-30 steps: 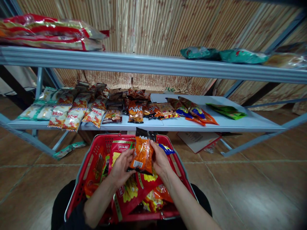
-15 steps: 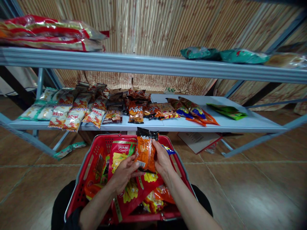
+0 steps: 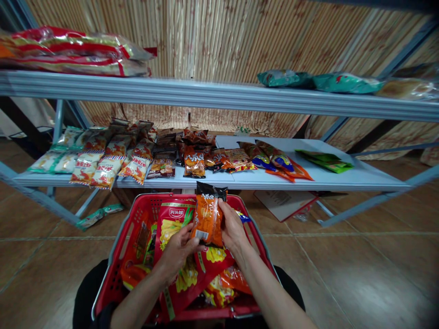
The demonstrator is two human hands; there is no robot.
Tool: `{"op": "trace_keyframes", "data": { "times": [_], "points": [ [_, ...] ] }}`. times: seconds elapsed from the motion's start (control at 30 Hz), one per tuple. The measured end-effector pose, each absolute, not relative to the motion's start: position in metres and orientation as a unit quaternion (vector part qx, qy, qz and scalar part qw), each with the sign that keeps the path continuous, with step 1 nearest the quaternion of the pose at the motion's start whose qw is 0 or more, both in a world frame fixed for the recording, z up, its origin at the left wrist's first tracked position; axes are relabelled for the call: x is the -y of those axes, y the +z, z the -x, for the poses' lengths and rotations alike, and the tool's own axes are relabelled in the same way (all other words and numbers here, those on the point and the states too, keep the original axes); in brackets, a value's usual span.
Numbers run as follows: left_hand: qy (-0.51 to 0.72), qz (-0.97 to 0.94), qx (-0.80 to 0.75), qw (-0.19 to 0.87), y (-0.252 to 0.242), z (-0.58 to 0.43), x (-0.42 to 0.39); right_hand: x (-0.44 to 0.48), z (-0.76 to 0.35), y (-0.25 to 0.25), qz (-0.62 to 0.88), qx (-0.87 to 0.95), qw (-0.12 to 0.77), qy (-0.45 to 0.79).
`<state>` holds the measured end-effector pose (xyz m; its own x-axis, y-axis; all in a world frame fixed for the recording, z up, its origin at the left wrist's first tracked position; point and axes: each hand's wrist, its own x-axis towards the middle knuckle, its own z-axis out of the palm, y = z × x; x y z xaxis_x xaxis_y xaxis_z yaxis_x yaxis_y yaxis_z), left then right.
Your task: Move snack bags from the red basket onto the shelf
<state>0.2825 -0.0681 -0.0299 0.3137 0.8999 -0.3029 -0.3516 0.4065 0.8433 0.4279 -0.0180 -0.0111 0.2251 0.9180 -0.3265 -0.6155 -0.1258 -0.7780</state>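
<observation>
An orange and black snack bag [image 3: 207,214] is held upright over the basket, its barcode at the lower left. My right hand [image 3: 233,226] grips its right side, thumb on the front and the other fingers hidden behind. At the lower left edge, my left hand [image 3: 180,246] is closed on the same bag. Below both hands stands a red shopping basket [image 3: 118,278] filled with snack packets. Two large red packets [image 3: 176,212] with yellow pictures lie on top there, partly covered by my hands and forearms.
A blue-white shelf [image 3: 260,183] behind the basket bears white-orange bags [image 3: 108,170], brown bags [image 3: 163,164], orange bags [image 3: 194,162] and a green packet [image 3: 324,160]. Overhead, an upper shelf [image 3: 206,93] juts forward with large red packs [image 3: 75,50] and teal bags [image 3: 346,82]. Teal packets [image 3: 99,214] lie on the floor.
The snack bag has turned slightly, so its barcode shows more clearly. My left hand has shifted a little at its lower edge. Both hands still hold it.
</observation>
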Motion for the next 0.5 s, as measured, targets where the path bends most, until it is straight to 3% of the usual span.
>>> {"op": "trace_keyframes", "data": {
  "times": [0.27, 0.33, 0.5],
  "points": [
    [0.464, -0.378, -0.481, 0.641, -0.036, -0.282, 0.066, 0.024, -0.428, -0.021, 0.499, 0.25, 0.622, 0.549],
    [0.484, -0.426, -0.532, 0.549, -0.031, -0.279, 0.064, 0.035, -0.427, -0.021, 0.493, 0.306, 0.627, 0.52],
    [0.478, -0.669, -0.537, 0.189, -0.021, -0.291, 0.067, 0.06, -0.413, -0.016, 0.381, 0.418, 0.595, 0.571]
  ]
}}
